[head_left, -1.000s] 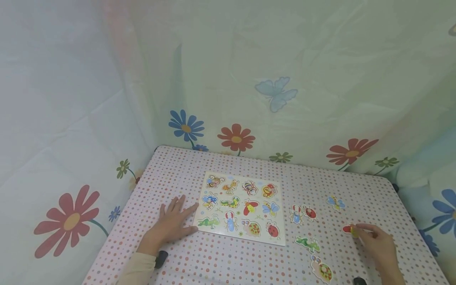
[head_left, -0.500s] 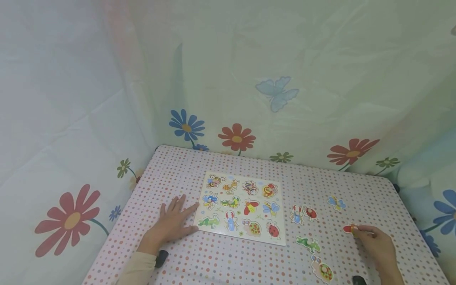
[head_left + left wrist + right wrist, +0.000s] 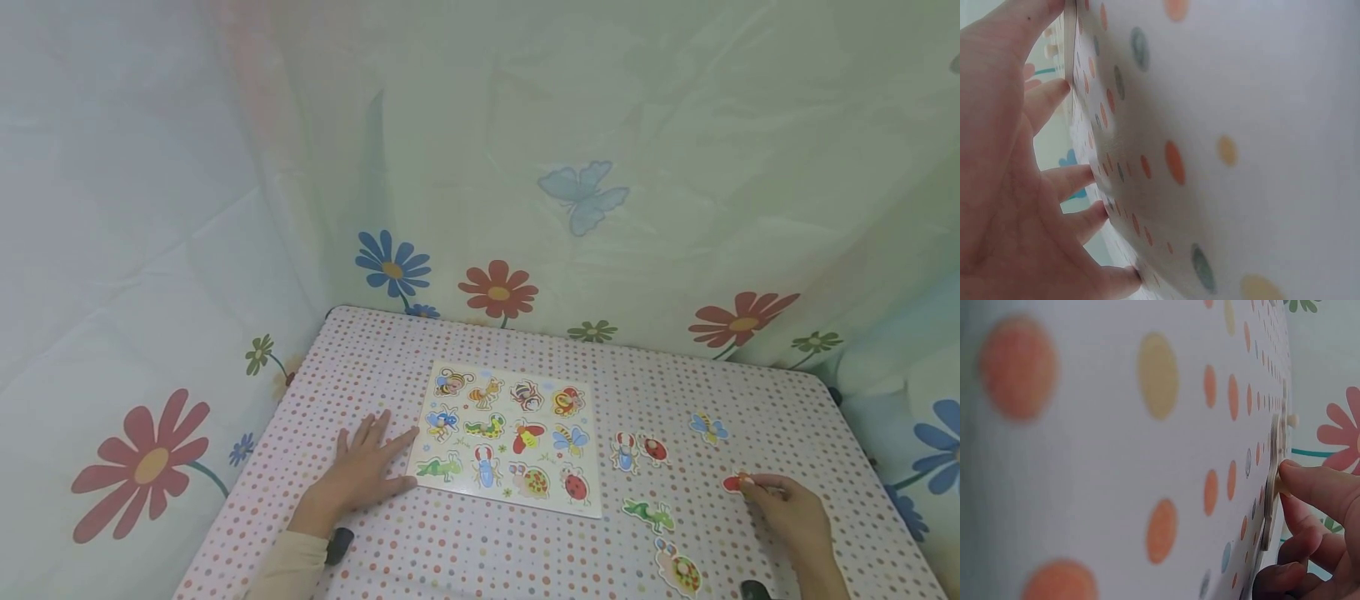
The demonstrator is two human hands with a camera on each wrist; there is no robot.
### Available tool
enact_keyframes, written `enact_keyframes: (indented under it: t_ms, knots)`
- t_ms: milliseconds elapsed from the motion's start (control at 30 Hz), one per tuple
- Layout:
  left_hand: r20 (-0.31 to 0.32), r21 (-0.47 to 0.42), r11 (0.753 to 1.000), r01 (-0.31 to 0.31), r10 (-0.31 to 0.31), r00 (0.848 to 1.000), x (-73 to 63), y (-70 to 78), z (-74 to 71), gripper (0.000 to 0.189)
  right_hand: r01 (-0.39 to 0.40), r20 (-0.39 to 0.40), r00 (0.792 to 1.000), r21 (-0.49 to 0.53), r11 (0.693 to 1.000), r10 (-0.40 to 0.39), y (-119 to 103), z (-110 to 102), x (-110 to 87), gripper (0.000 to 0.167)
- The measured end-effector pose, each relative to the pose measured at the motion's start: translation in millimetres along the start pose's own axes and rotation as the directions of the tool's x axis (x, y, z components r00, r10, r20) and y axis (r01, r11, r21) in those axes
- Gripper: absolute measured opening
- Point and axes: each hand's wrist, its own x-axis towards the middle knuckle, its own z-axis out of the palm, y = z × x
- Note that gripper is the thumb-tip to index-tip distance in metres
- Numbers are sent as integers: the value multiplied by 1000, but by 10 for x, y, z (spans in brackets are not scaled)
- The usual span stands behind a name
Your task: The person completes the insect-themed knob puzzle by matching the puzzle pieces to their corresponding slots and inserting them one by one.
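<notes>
At the right of the head view, the right hand pinches a red insect puzzle piece. In the right wrist view thumb and finger hold the small knob on the piece, which is at the tabletop. Fingers spread, the left hand rests on the table, with its thumb and a fingertip at the left edge of the insect puzzle board. Wooden knobs stand up from the board in the left wrist view. The hand hides part of the red piece.
Between board and right hand lie loose pieces: a blue stag beetle, a ladybird, a green grasshopper and a snail. A blue-winged insect piece lies farther back. A flowered curtain borders the dotted table.
The right hand's fingers have shifted slightly over the red insect piece, covering more of its yellow part. The left hand and the board stay put.
</notes>
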Motion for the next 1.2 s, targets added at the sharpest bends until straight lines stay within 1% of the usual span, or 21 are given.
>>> enact_keyframes:
  t_ms: [200, 333, 433, 600, 767, 1000, 1133, 1200]
  knots:
    - [1, -14, 1000, -1, 1, 1000, -1, -2, 3, 76, 10, 5, 1000, 21, 1000, -10, -1, 31, 8, 52]
    - [1, -15, 1000, 1, -1, 1000, 2, -10, 10, 76, 32, 8, 999, 3, 999, -32, -41, 60, -30, 55]
    - [-1, -18, 1000, 1, -1, 1000, 3, -14, 14, 76, 70, 23, 997, -3, 998, -70, -128, 56, -101, 55]
    - [2, -11, 1000, 0, 0, 1000, 7, -22, 22, 76, 141, 58, 988, 5, 990, -141, -349, 19, -250, 59]
    - [5, -14, 1000, 1, -1, 1000, 8, -31, 27, 77, 190, 84, 978, -12, 982, -189, -516, 38, -341, 60]
    - [-1, -27, 1000, -7, 7, 1000, 12, -44, 41, 77, 286, 139, 949, 8, 958, -284, -644, 119, -444, 59]
    - [-3, -20, 1000, -6, 6, 1000, 12, -38, 32, 77, 317, 175, 934, 7, 949, -313, -752, 173, -533, 59]
    - [-3, -14, 1000, -6, 6, 1000, 9, -33, 24, 77, 335, 199, 922, 16, 942, -331, -801, 199, -576, 58]
